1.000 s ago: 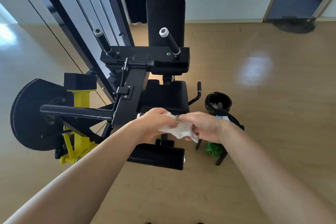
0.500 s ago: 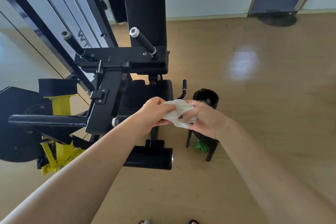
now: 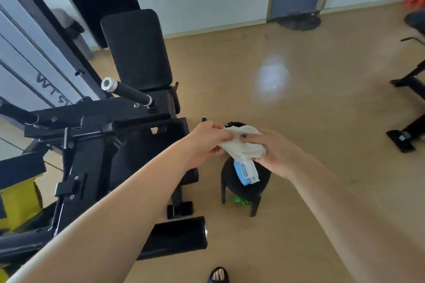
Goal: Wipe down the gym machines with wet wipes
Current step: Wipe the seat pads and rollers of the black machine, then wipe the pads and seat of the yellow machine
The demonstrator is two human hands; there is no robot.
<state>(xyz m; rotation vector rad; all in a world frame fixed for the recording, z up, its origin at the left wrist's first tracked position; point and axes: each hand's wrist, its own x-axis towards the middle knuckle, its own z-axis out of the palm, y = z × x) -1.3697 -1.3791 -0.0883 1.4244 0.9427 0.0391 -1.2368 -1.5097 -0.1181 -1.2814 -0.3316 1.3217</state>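
White crumpled wet wipe [image 3: 242, 145] is held in mid-air between both hands, above a round black stool [image 3: 241, 185] standing on the tan wooden floor [image 3: 322, 122]. The left hand [image 3: 208, 143] grips the wipe's left edge, fingers curled round the fabric; the right hand [image 3: 272, 151] grips its right side, thumb on top and fingers curled beneath. Compared with half a second ago, both hands have shifted to the right, away from the black steel gym machine [image 3: 99, 135], and now sit over the stool rather than in front of the machine's seat. A blue and white wipe packet [image 3: 247, 172], hidden behind the hands earlier, is now visible lying on the stool top, directly below the wipe. A green item [image 3: 240, 200] lies on the floor under the stool; what it is cannot be told. A small black bin [image 3: 234, 124] shows just behind the wipe, mostly covered by it. The machine's black padded backrest [image 3: 138, 48] stands upright to the left, and its black foam roller [image 3: 174, 236] lies near the lower frame edge. A sandalled foot [image 3: 218, 274] shows at the bottom edge.
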